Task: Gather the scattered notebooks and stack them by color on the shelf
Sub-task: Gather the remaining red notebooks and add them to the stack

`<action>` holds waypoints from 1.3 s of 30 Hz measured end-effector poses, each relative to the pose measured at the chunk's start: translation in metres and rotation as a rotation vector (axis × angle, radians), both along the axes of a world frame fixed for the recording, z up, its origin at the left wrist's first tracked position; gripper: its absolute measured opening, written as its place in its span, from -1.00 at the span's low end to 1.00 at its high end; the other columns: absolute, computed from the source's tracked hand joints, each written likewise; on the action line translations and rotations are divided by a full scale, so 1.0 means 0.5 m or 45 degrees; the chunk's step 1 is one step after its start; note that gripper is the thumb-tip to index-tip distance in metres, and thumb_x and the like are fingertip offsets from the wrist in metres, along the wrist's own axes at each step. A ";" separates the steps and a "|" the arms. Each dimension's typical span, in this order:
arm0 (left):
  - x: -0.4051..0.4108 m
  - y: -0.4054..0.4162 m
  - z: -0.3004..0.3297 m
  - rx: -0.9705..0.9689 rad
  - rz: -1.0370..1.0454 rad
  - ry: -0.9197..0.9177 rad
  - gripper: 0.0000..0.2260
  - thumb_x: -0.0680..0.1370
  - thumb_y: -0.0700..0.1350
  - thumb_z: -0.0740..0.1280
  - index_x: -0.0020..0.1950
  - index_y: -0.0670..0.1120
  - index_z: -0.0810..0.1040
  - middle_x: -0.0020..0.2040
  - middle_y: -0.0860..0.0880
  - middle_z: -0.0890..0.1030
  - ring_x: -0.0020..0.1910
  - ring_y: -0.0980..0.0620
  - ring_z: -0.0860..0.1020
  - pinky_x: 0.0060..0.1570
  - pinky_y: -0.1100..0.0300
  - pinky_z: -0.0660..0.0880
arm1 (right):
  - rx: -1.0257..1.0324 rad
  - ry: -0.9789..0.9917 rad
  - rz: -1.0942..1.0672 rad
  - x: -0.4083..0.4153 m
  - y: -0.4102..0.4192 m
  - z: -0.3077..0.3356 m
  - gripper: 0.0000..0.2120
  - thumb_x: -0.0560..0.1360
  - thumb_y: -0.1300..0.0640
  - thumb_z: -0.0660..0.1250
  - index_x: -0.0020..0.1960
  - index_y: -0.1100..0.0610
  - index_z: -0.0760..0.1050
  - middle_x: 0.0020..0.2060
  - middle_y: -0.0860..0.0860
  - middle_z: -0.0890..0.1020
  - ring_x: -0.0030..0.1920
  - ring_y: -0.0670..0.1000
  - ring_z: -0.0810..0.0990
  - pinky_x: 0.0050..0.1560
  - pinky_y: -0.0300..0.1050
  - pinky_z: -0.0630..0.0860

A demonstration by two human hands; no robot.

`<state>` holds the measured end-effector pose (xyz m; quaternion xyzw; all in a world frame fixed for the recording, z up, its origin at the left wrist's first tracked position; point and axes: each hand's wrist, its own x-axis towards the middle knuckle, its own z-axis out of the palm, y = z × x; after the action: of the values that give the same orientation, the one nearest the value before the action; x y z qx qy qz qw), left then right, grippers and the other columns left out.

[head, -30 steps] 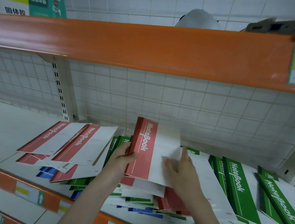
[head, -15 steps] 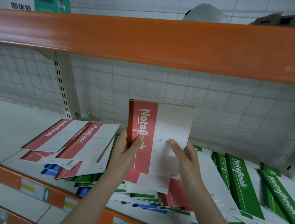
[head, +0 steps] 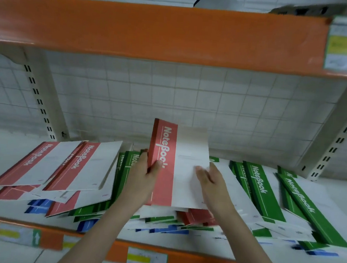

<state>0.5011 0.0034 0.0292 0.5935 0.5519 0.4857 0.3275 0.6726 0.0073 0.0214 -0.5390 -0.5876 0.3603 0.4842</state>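
A red notebook stands nearly upright between the hands, its lower edge on the loose heap of notebooks beneath them. The left hand grips its red spine edge, thumb curled onto the cover. The right hand lies on the white half with fingers nearly straight, pressing rather than clasping. Both forearms reach up from the shelf lip. Left of the left hand lie two red notebooks; right of the right hand, green notebooks. Bare shelf lies far left.
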 end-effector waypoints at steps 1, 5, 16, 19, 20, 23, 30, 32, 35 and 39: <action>0.006 -0.002 0.001 -0.029 -0.023 0.005 -0.88 0.64 0.00 0.11 0.10 0.07 0.42 -0.05 0.04 0.60 -0.16 0.09 0.62 -0.28 0.30 0.54 | -0.070 -0.027 -0.042 0.008 -0.006 -0.003 -0.76 0.61 0.04 0.16 -0.11 0.21 0.32 -0.32 0.02 0.38 -0.34 -0.09 0.36 -0.36 -0.29 0.37; 0.060 -0.010 -0.013 -0.186 -0.099 -0.032 -0.81 0.67 0.01 0.04 0.11 0.09 0.44 0.03 0.00 0.59 -0.04 0.03 0.61 -0.05 0.13 0.56 | -0.274 -0.001 -0.232 0.056 -0.049 -0.005 -0.81 0.63 0.04 0.11 -0.06 0.14 0.32 -0.25 -0.02 0.40 -0.25 -0.08 0.40 -0.34 -0.17 0.37; 0.363 -0.048 -0.016 -0.372 -0.591 -0.066 -0.80 0.67 -0.01 0.06 0.06 0.01 0.45 0.02 -0.07 0.61 -0.02 -0.05 0.62 0.09 -0.08 0.54 | -0.293 0.054 -0.800 0.322 -0.216 -0.005 -0.69 0.63 0.11 0.10 -0.28 0.09 0.21 -0.37 -0.01 0.30 -0.38 -0.06 0.31 -0.60 -0.36 0.25; 0.460 -0.079 -0.021 -0.399 -0.709 -0.078 -0.81 0.67 -0.02 0.07 -0.06 0.06 0.43 -0.04 -0.04 0.62 -0.09 -0.01 0.62 -0.03 0.03 0.57 | -0.268 0.064 -0.958 0.401 -0.278 -0.011 -0.66 0.62 0.13 0.13 -0.31 0.08 0.13 -0.38 -0.01 0.22 -0.38 -0.05 0.25 -0.59 -0.36 0.21; 0.492 -0.091 -0.024 -0.403 -0.749 -0.076 -0.80 0.67 -0.02 0.07 -0.07 0.06 0.44 -0.05 -0.04 0.62 -0.10 0.00 0.62 -0.06 0.05 0.56 | -0.263 0.067 -1.004 0.425 -0.302 -0.013 -0.67 0.62 0.13 0.13 -0.30 0.09 0.15 -0.36 0.00 0.23 -0.37 -0.04 0.26 -0.58 -0.37 0.22; 0.590 -0.132 -0.035 -0.433 -0.865 -0.076 -0.82 0.66 -0.02 0.10 -0.05 0.06 0.46 -0.06 -0.02 0.63 -0.09 -0.02 0.62 0.02 0.01 0.56 | -0.275 0.120 -1.152 0.496 -0.370 -0.015 -0.77 0.61 0.10 0.14 -0.10 0.26 0.40 -0.19 0.13 0.43 -0.17 0.09 0.48 -0.31 -0.21 0.34; 0.811 -0.243 -0.048 -0.484 -1.054 -0.024 -0.83 0.65 -0.07 0.11 0.03 -0.08 0.46 -0.02 -0.13 0.62 -0.06 -0.11 0.62 0.00 -0.01 0.56 | -0.244 0.222 -1.346 0.676 -0.510 -0.047 -0.84 0.57 0.21 0.13 -0.18 0.12 0.23 -0.30 0.07 0.24 -0.29 -0.01 0.25 -0.42 -0.22 0.23; 0.865 -0.275 -0.053 -0.495 -1.088 -0.013 -0.81 0.65 -0.09 0.11 0.08 -0.14 0.46 0.04 -0.18 0.61 0.01 -0.17 0.60 0.11 -0.11 0.52 | -0.240 0.197 -1.385 0.722 -0.546 -0.055 -0.87 0.56 0.22 0.14 -0.16 0.13 0.24 -0.30 0.07 0.23 -0.29 -0.02 0.23 -0.41 -0.21 0.22; 0.934 -0.310 -0.063 -0.507 -1.134 -0.002 -0.81 0.64 -0.09 0.12 0.06 -0.15 0.47 0.00 -0.18 0.62 -0.04 -0.15 0.61 0.01 0.00 0.55 | -0.253 0.242 -1.388 0.783 -0.590 -0.068 -0.87 0.57 0.18 0.14 -0.10 0.25 0.32 -0.22 0.10 0.31 -0.22 0.03 0.29 -0.23 -0.13 0.24; 1.008 -0.333 -0.076 -0.491 -1.205 -0.058 -0.83 0.64 -0.07 0.14 -0.07 0.00 0.50 -0.12 -0.01 0.64 -0.20 0.07 0.62 -0.27 0.21 0.50 | -0.285 0.242 -1.433 0.856 -0.627 -0.088 -0.68 0.58 0.14 0.14 0.16 0.40 0.34 -0.14 0.11 0.42 -0.14 0.03 0.38 -0.14 -0.10 0.28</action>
<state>1.0049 -0.1633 -0.0086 0.6965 0.2951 0.1863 0.6270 1.1007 -0.3061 -0.0228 -0.7816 -0.1228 0.1543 0.5918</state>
